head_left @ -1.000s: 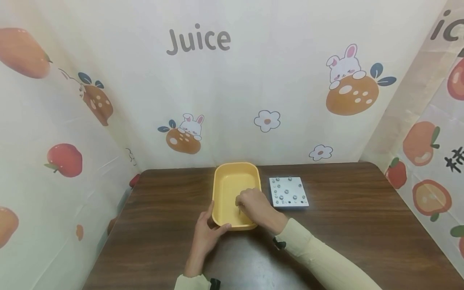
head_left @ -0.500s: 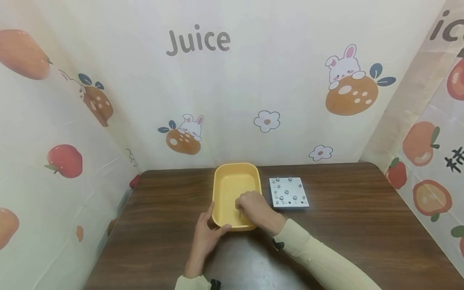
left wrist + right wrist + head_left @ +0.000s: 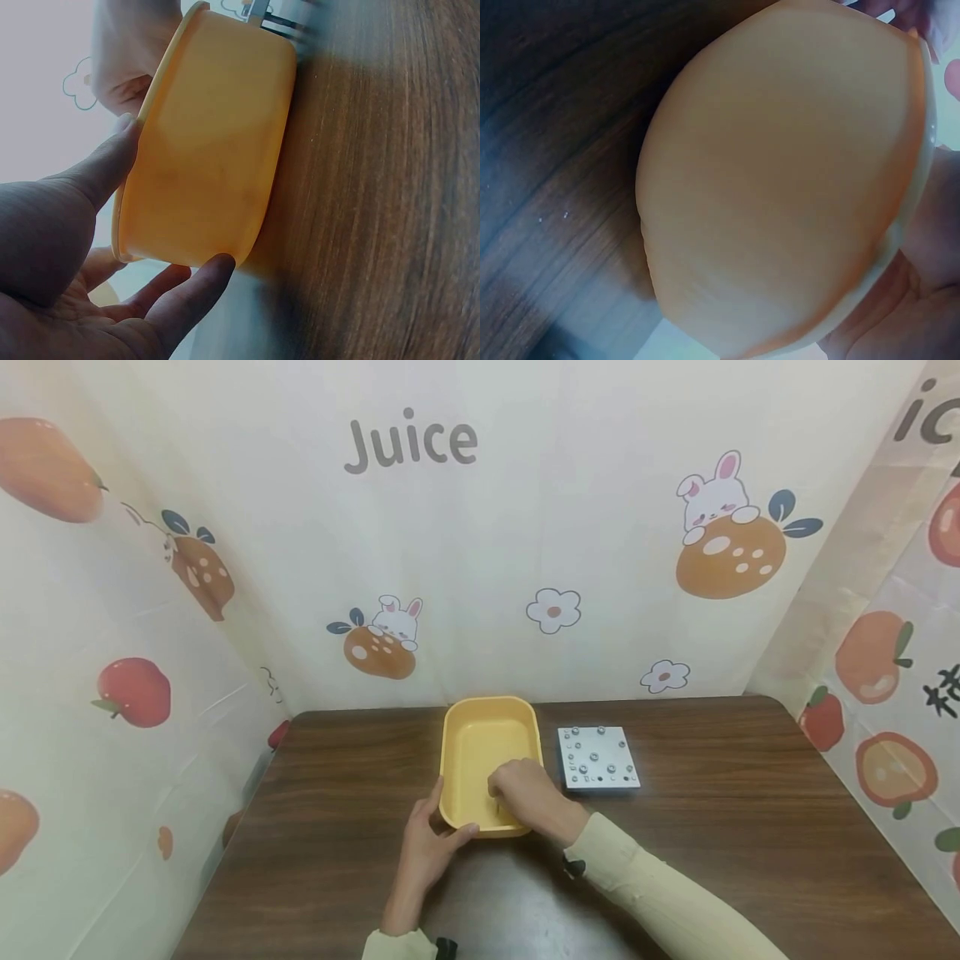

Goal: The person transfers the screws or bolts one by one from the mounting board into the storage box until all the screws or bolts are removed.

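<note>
A yellow plastic bin (image 3: 480,735) stands on the table, rounded at its corners. My left hand (image 3: 429,845) grips its near left corner. In the left wrist view the thumb lies at the rim and the fingertips (image 3: 217,270) press against the outer wall. My right hand (image 3: 528,793) reaches over the right rim into the bin, fingers bent down towards its floor. Its fingertips are mostly hidden, and I cannot tell whether they pinch something small. The bin's outer wall (image 3: 780,165) fills most of the right wrist view.
Right of the bin, a silver metal block (image 3: 598,757) with several bolts and holes on top lies on the dark wood table (image 3: 712,827). A printed fruit-and-bunny curtain (image 3: 480,543) closes off the back and both sides.
Inside the bin, my right hand has shifted slightly towards the near edge. A thin thing seen under its fingers a second ago is now less distinct. My left hand and the bin stay put.
</note>
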### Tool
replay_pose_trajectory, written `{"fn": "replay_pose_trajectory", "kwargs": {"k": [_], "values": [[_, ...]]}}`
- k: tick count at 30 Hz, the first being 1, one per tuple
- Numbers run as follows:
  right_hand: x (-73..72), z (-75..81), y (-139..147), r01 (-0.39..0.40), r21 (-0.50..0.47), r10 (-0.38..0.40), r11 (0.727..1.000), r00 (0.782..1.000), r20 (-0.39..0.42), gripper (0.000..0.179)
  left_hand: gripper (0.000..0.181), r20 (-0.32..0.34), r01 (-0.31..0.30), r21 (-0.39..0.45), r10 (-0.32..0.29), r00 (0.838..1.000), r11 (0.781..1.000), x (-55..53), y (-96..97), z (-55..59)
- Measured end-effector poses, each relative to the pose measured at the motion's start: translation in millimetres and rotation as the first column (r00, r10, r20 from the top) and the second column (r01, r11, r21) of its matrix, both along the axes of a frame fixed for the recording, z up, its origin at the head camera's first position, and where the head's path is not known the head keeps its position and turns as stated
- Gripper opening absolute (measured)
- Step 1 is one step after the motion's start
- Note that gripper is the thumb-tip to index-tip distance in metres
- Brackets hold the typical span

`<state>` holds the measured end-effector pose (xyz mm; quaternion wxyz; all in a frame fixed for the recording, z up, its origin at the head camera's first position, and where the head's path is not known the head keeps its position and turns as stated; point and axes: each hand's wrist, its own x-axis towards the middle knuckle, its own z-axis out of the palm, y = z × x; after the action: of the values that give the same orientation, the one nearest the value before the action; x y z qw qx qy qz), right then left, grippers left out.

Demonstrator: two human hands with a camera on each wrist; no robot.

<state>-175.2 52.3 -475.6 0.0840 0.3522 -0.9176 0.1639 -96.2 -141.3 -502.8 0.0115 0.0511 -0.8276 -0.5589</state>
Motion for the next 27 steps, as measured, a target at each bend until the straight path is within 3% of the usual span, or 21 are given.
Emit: {"fn": "replay_pose_trajectory", "kwargs": {"k": [12, 27], "values": [[-0.6, -0.6, -0.9, 0.007, 0.046, -0.010, 0.999, 0.997, 0.072, 0.047, 0.099, -0.009, -0.005, -0.049, 0.005, 1.000, 0.999, -1.6, 0.2, 0.5], [-0.2, -6.1, -1.4, 0.031, 0.062, -0.036, 0.998, 0.996, 0.082, 0.050, 0.099, -0.002, -0.016, -0.062, 0.016, 1.000, 0.998, -0.2, 0.5, 0.2]]}}
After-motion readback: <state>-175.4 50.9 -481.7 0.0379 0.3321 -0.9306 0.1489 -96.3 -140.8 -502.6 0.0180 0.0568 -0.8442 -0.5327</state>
